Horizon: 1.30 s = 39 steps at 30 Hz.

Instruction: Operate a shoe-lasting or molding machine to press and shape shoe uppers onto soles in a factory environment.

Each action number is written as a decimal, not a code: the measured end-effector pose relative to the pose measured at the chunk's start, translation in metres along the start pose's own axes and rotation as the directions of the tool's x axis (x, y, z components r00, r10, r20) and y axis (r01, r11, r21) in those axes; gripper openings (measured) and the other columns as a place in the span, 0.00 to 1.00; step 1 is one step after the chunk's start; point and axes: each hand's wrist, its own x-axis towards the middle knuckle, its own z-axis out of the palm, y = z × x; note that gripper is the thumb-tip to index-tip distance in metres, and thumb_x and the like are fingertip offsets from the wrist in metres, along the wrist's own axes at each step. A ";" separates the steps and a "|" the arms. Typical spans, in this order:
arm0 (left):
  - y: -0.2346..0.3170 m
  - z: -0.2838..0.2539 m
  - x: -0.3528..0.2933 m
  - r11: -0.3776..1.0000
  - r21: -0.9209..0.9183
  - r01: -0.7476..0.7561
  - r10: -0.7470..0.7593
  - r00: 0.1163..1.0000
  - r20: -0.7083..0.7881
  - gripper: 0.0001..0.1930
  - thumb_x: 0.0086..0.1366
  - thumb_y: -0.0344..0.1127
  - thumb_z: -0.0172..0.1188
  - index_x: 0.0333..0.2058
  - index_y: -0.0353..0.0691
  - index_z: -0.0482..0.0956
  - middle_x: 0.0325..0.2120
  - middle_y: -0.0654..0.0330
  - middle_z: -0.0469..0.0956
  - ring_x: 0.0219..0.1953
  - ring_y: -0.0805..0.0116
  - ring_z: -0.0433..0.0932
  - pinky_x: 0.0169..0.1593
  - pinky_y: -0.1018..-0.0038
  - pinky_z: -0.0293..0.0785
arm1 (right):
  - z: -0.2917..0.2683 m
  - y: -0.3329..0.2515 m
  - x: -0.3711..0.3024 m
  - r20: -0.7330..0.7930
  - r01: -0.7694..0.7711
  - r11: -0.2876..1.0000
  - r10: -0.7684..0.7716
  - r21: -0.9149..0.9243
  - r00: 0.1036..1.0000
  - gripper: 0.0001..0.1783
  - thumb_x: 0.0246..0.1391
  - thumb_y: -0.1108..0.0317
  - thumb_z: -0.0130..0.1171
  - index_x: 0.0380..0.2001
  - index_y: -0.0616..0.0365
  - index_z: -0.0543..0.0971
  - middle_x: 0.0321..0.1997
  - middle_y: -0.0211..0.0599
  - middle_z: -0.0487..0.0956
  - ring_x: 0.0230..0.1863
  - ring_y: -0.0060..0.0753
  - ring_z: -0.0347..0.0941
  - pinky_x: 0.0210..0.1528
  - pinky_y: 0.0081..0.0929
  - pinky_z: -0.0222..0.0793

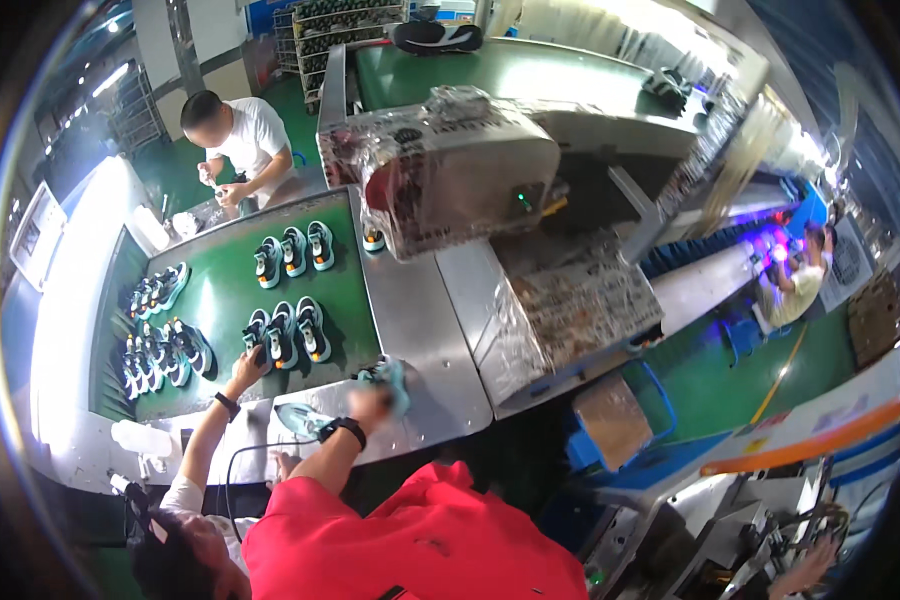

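Observation:
From my red sleeve my left forearm, with a black watch, reaches up over the metal table edge. My left hand (pixel 372 403) is blurred, closed around a pale teal sneaker (pixel 390 374). A flatter pale teal shoe piece (pixel 303 420) lies beside my wrist, partly behind the watch. My right hand is not in view. Just left, a co-worker's banded arm stretches onto the green belt, and that person's hand (pixel 249 368) touches the nearest sneaker in a row of dark and teal sneakers (pixel 283 335).
More sneakers stand on the green belt (pixel 225 385). A plastic-wrapped machine (pixel 460 185) rises beyond the metal table (pixel 420 330). Across the belt another person (pixel 255 140) handles something small. A blue cart (pixel 610 420) stands at right. A hand (pixel 810 568) shows near equipment at lower right.

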 end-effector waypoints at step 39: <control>0.043 -0.031 0.189 0.817 0.529 -0.231 0.437 0.845 -0.307 0.41 0.52 0.37 0.67 0.64 0.46 0.58 0.52 0.46 0.74 0.50 0.42 0.75 0.52 0.56 0.71 | 0.807 -0.862 -0.298 0.457 0.728 0.366 -0.886 0.579 0.082 0.33 0.39 0.61 0.69 0.52 0.58 0.77 0.45 0.41 0.81 0.45 0.34 0.77 0.50 0.31 0.72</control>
